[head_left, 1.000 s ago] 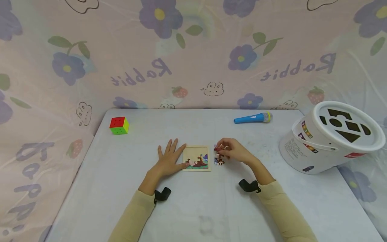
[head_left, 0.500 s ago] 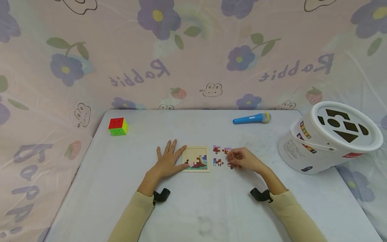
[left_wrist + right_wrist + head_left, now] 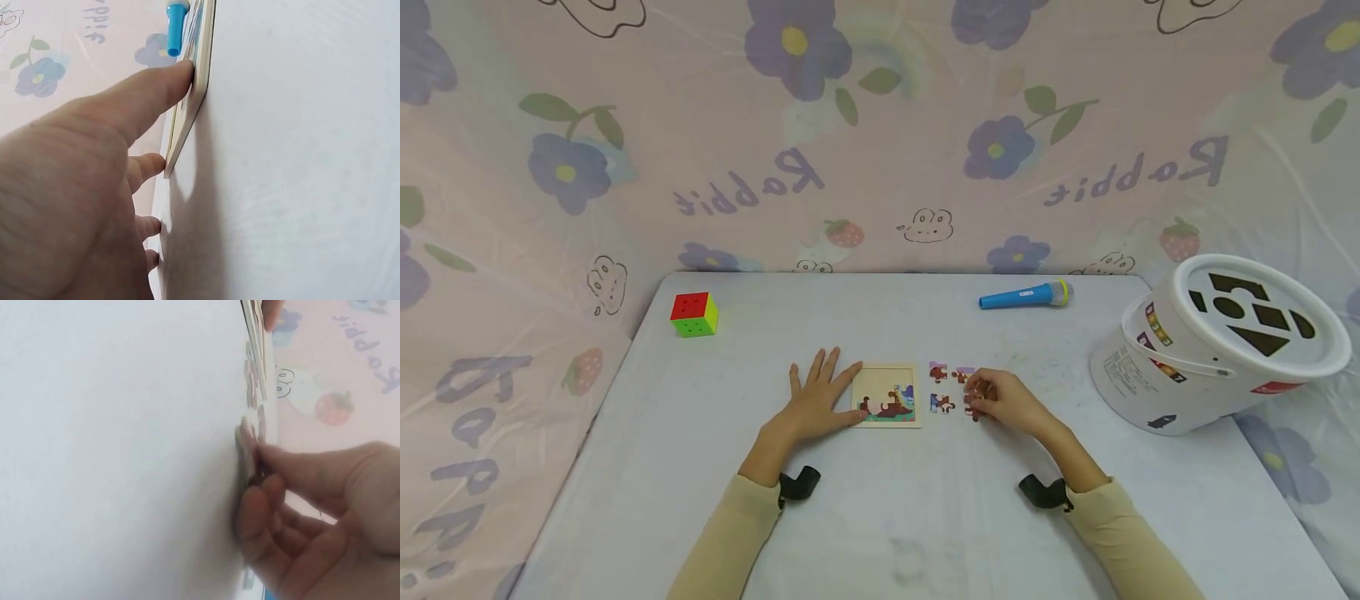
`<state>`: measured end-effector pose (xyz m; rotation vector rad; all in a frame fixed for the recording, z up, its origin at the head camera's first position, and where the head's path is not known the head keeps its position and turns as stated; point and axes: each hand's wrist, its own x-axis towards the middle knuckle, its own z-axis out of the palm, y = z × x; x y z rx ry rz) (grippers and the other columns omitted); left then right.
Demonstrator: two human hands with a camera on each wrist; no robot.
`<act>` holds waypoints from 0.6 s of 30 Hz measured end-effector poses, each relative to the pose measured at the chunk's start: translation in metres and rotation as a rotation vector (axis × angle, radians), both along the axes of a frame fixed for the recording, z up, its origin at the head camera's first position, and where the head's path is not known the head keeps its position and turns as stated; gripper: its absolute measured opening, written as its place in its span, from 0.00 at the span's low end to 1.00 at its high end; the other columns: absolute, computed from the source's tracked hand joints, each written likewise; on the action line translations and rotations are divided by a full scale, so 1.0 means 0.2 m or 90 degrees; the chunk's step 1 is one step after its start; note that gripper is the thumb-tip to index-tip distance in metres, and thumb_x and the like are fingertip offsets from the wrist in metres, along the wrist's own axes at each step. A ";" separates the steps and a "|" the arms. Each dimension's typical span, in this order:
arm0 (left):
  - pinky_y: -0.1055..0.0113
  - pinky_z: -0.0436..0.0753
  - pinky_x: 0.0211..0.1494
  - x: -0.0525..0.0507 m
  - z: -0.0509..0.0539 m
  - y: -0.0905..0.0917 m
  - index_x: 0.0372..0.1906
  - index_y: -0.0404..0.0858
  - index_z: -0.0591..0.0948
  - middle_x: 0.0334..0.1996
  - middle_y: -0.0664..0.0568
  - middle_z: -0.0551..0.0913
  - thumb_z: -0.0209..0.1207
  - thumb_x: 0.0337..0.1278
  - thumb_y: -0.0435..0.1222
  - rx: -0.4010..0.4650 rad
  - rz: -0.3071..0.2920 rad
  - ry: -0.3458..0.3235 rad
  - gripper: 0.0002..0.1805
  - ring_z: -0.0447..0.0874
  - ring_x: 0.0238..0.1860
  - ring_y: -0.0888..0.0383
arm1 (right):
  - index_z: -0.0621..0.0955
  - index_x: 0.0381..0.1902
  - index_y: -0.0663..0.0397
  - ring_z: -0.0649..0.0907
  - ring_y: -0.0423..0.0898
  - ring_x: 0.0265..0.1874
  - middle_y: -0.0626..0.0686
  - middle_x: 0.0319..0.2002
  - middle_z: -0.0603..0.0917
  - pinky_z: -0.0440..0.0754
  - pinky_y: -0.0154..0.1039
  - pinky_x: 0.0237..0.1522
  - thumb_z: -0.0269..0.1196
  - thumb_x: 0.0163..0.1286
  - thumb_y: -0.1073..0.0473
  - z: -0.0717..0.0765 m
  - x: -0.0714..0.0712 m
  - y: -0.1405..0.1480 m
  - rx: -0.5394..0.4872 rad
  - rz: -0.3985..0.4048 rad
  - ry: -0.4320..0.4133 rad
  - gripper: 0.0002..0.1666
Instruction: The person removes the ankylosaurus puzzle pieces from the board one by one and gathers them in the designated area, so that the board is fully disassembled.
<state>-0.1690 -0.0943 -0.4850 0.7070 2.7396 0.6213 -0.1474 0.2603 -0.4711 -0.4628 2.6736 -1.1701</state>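
My left hand (image 3: 815, 402) lies spread at the left of a square wooden puzzle board (image 3: 886, 367). Its thumb rests on the board's lower left edge, and the index fingertip touches the upper left corner, as the left wrist view also shows. Picture pieces fill the board's lower part; bare wood shows above. Loose jigsaw pieces lie to the right, among them an upper left piece (image 3: 937, 372) and a lower left piece (image 3: 942, 403). My right hand (image 3: 1011, 403) pinches a brown jigsaw piece (image 3: 248, 449) between thumb and fingers at the tabletop, partly hiding it.
A red and green puzzle cube (image 3: 695, 315) sits at the table's back left. Toward the back right lies a blue toy microphone (image 3: 1026, 296). A white lidded bucket (image 3: 1195, 367) with shaped holes stands at the right. Patterned cloth (image 3: 880, 150) hangs behind the table.
My right hand has moved right from the left-hand loose pieces to the lower right one, uncovering the others. Over the last half second it hardly shifts. The left hand stays in place.
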 end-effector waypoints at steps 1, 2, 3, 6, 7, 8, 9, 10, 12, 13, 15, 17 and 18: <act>0.27 0.28 0.67 0.00 0.00 0.00 0.80 0.49 0.56 0.80 0.39 0.38 0.59 0.60 0.61 0.002 -0.002 -0.003 0.48 0.27 0.78 0.38 | 0.81 0.42 0.65 0.74 0.42 0.24 0.51 0.30 0.80 0.73 0.33 0.25 0.66 0.65 0.71 0.00 0.00 0.00 0.004 -0.003 0.006 0.08; 0.27 0.28 0.67 0.00 -0.01 0.00 0.80 0.49 0.56 0.80 0.39 0.38 0.59 0.60 0.61 0.002 -0.004 -0.003 0.48 0.27 0.78 0.39 | 0.81 0.42 0.65 0.74 0.42 0.24 0.51 0.29 0.79 0.73 0.34 0.25 0.66 0.65 0.71 0.00 0.00 0.00 0.007 -0.006 0.011 0.07; 0.27 0.27 0.67 -0.01 -0.01 -0.01 0.80 0.49 0.56 0.80 0.39 0.38 0.59 0.60 0.62 0.004 -0.006 -0.004 0.48 0.27 0.78 0.39 | 0.81 0.41 0.64 0.73 0.42 0.24 0.51 0.29 0.79 0.73 0.34 0.26 0.66 0.65 0.71 0.00 0.00 -0.01 0.012 -0.009 0.013 0.07; 0.28 0.27 0.67 -0.01 -0.01 -0.01 0.80 0.49 0.56 0.80 0.40 0.37 0.60 0.59 0.62 0.013 -0.010 -0.006 0.48 0.27 0.78 0.39 | 0.82 0.39 0.64 0.74 0.43 0.26 0.51 0.30 0.78 0.74 0.35 0.28 0.67 0.63 0.72 0.00 0.01 -0.01 0.029 -0.010 0.025 0.07; 0.28 0.27 0.67 -0.01 -0.01 -0.01 0.80 0.49 0.56 0.80 0.40 0.37 0.60 0.59 0.61 0.015 -0.011 -0.007 0.49 0.26 0.78 0.39 | 0.82 0.39 0.64 0.74 0.44 0.27 0.52 0.31 0.77 0.74 0.35 0.29 0.67 0.63 0.72 0.00 0.01 -0.02 0.034 -0.011 0.028 0.07; 0.28 0.27 0.67 -0.01 -0.01 -0.01 0.80 0.49 0.55 0.80 0.40 0.37 0.60 0.59 0.62 0.015 -0.013 -0.006 0.49 0.26 0.78 0.39 | 0.82 0.38 0.64 0.74 0.44 0.27 0.53 0.32 0.77 0.75 0.35 0.29 0.68 0.62 0.73 0.01 0.01 -0.02 0.041 -0.012 0.033 0.07; 0.27 0.27 0.67 -0.01 -0.01 -0.01 0.80 0.49 0.56 0.80 0.39 0.37 0.60 0.59 0.61 0.018 -0.015 -0.005 0.49 0.27 0.78 0.39 | 0.82 0.38 0.63 0.74 0.44 0.27 0.53 0.32 0.77 0.75 0.35 0.30 0.68 0.61 0.74 0.01 0.01 -0.02 0.046 -0.012 0.037 0.08; 0.27 0.28 0.67 -0.01 -0.01 -0.01 0.80 0.48 0.56 0.80 0.39 0.38 0.60 0.59 0.61 0.021 -0.016 -0.004 0.48 0.27 0.78 0.38 | 0.82 0.38 0.63 0.73 0.44 0.28 0.54 0.33 0.76 0.75 0.35 0.30 0.68 0.60 0.74 0.01 0.01 -0.03 0.053 -0.012 0.044 0.09; 0.26 0.29 0.67 -0.01 0.00 -0.01 0.79 0.47 0.57 0.79 0.37 0.39 0.61 0.59 0.60 0.026 -0.017 0.001 0.48 0.28 0.78 0.37 | 0.82 0.38 0.63 0.73 0.43 0.28 0.54 0.33 0.76 0.74 0.36 0.30 0.68 0.60 0.74 0.02 0.01 -0.04 0.059 -0.012 0.056 0.09; 0.26 0.29 0.67 -0.01 0.01 -0.01 0.79 0.47 0.57 0.79 0.37 0.40 0.61 0.59 0.60 0.024 -0.017 0.003 0.48 0.29 0.78 0.37 | 0.82 0.38 0.64 0.73 0.43 0.27 0.54 0.33 0.77 0.74 0.36 0.30 0.68 0.60 0.74 0.02 0.01 -0.06 0.061 -0.014 0.060 0.09; 0.26 0.30 0.67 0.00 0.01 -0.01 0.79 0.47 0.58 0.79 0.37 0.41 0.61 0.59 0.60 0.018 -0.013 0.005 0.48 0.30 0.78 0.37 | 0.83 0.39 0.64 0.73 0.43 0.27 0.55 0.34 0.78 0.75 0.36 0.30 0.68 0.60 0.74 0.04 0.00 -0.09 0.060 -0.012 0.070 0.09; 0.26 0.32 0.67 0.00 0.02 -0.01 0.79 0.46 0.59 0.79 0.37 0.42 0.62 0.59 0.59 0.010 -0.008 0.009 0.47 0.31 0.78 0.37 | 0.83 0.40 0.64 0.74 0.44 0.28 0.55 0.36 0.80 0.75 0.36 0.30 0.68 0.61 0.72 0.05 -0.01 -0.15 0.048 -0.004 0.073 0.09; 0.26 0.33 0.68 0.00 0.02 0.00 0.78 0.46 0.59 0.79 0.37 0.43 0.62 0.59 0.59 0.005 -0.006 0.012 0.47 0.32 0.78 0.37 | 0.83 0.41 0.64 0.75 0.44 0.29 0.55 0.36 0.81 0.76 0.36 0.31 0.68 0.61 0.72 0.06 -0.01 -0.17 0.042 0.000 0.073 0.10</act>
